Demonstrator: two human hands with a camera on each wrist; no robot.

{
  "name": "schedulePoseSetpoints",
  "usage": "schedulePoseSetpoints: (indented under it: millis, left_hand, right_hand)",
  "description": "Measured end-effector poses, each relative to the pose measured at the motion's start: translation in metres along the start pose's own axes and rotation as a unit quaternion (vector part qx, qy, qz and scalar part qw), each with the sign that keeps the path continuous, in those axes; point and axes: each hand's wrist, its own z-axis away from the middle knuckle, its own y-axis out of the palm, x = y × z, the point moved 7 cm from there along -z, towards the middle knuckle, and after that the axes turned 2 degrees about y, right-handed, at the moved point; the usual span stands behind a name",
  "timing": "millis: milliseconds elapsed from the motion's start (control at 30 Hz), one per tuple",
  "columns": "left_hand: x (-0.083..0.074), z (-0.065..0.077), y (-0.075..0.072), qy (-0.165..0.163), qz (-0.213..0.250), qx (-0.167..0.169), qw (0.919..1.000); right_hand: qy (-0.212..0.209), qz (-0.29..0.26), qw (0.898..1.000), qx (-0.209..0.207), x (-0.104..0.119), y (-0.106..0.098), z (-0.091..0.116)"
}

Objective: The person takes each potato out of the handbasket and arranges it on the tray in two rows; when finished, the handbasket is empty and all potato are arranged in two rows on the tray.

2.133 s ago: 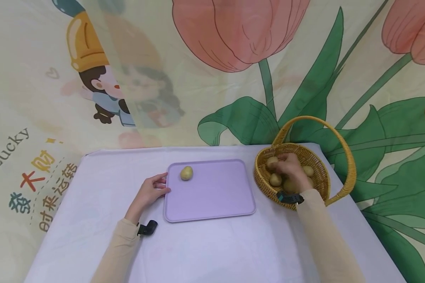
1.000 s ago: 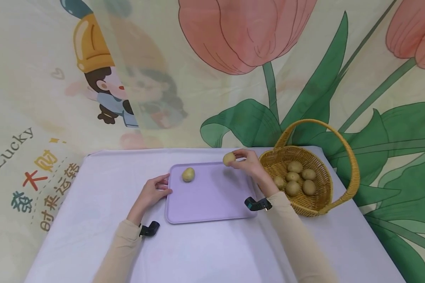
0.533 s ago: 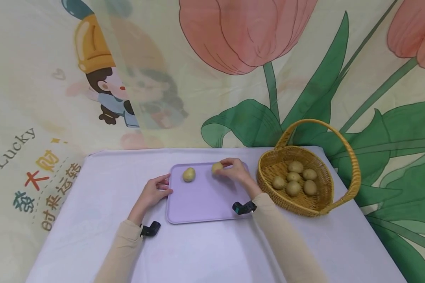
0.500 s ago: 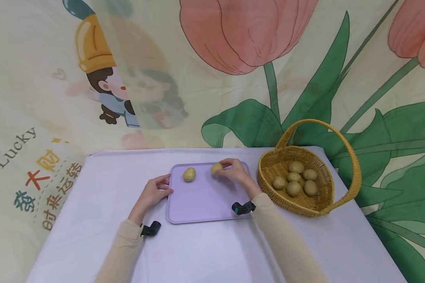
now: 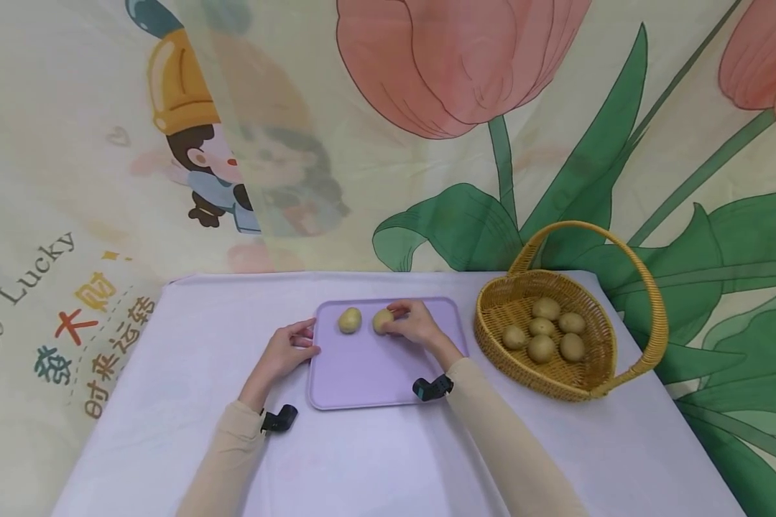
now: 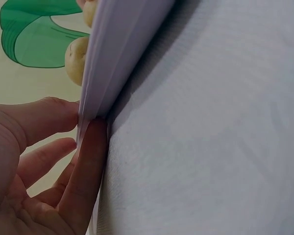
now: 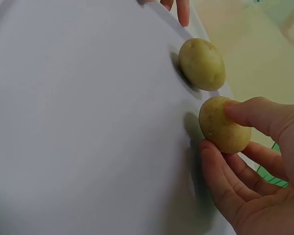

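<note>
Two potatoes are on a light purple tray (image 5: 362, 373). My right hand (image 5: 415, 322) pinches one potato (image 7: 225, 125) between thumb and fingertips, low over the tray's far half. Just left of it lies the other potato (image 5: 350, 320), a narrow gap between them in the head view. At the tray's left edge my left hand (image 5: 287, 352) holds the rim. The left wrist view shows its thumb (image 6: 49, 120) on the rim and a finger (image 6: 88, 166) tucked beneath it.
A wicker basket (image 5: 524, 370) with a tall arched handle (image 5: 656, 316) stands right of the tray, several potatoes (image 5: 541, 349) inside. A white cloth (image 5: 356, 459) covers the table. Behind it hangs a printed backdrop with tulips (image 5: 459, 64).
My right hand has lifted a potato out of the basket, carried it left over the tray and lowered it beside the first potato. The left hand has stayed at the tray's edge.
</note>
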Motion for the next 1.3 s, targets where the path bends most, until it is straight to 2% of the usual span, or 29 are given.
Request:
schedulePoseSetpoints:
  millis: [333, 600, 900, 1100, 1167, 1300]
  left_hand:
    - [-0.001, 0.000, 0.001, 0.001, -0.011, -0.002, 0.9999]
    - [-0.002, 0.000, 0.002, 0.002, -0.006, 0.000, 1.0000]
    - [-0.001, 0.000, 0.000, 0.003, -0.029, -0.005, 0.9996]
    - [0.001, 0.001, 0.002, 0.001, -0.014, -0.003, 0.9999]
    - [0.001, 0.002, 0.002, 0.003, -0.012, -0.003, 0.9999]
    - [-0.001, 0.001, 0.001, 0.010, -0.022, -0.003, 0.9997]
  right_hand:
    - [-0.026, 0.068, 0.997, 0.021, 0.005, 0.010, 0.000]
    - [-0.050, 0.146, 0.988, 0.007, 0.011, 0.005, 0.004]
    - [-0.068, 0.168, 0.983, 0.019, 0.015, -0.003, 0.008]
    - [-0.113, 0.181, 0.976, 0.033, 0.029, -0.029, 0.020]
    - [-0.119, 0.179, 0.976, 0.023, 0.037, -0.045, 0.028]
    - [-0.102, 0.168, 0.980, -0.008, 0.050, -0.083, 0.046]
